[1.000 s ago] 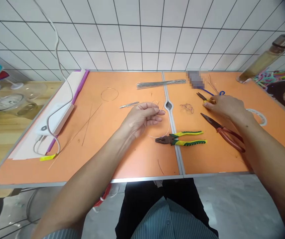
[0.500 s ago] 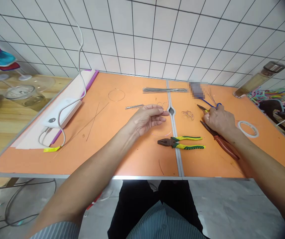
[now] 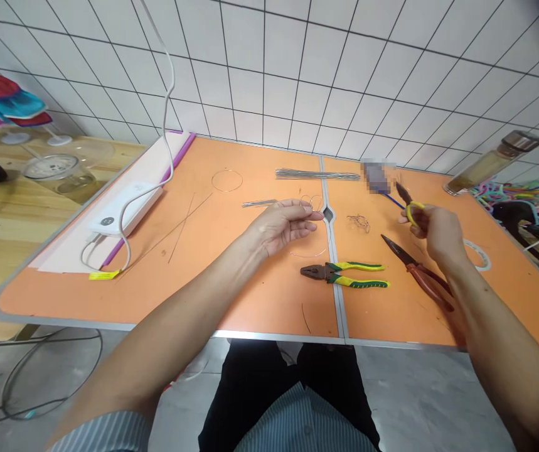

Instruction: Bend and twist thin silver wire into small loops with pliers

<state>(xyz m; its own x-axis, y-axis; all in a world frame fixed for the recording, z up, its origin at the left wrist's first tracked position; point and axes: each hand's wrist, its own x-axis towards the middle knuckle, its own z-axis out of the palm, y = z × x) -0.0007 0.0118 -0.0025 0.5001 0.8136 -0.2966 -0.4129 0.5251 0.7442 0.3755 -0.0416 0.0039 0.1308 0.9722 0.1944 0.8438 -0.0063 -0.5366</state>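
Observation:
My left hand (image 3: 290,226) is over the middle of the orange table, thumb and fingertips pinched on a thin wire (image 3: 316,199) with small loops at its top. A fine curved length hangs below the fingers. My right hand (image 3: 441,232) is raised at the right, closed on small yellow-handled pliers (image 3: 413,212) with dark jaws pointing up and away. Below it lie red-handled long-nose pliers (image 3: 420,271). Combination pliers with yellow-green handles (image 3: 356,267) lie in front of my left hand. A tangled bit of wire (image 3: 359,222) rests between the hands.
A bundle of straight wires (image 3: 316,174) lies at the back, with a wire ring (image 3: 226,180) to its left. A white power strip (image 3: 125,207) and cable are at left. A white tape roll (image 3: 479,256) and a glass bottle (image 3: 490,164) are at right.
My right hand has picked up the yellow-handled pliers from the table and moved right, lifting them clear of the blue handle. My left hand keeps its pinch on the wire.

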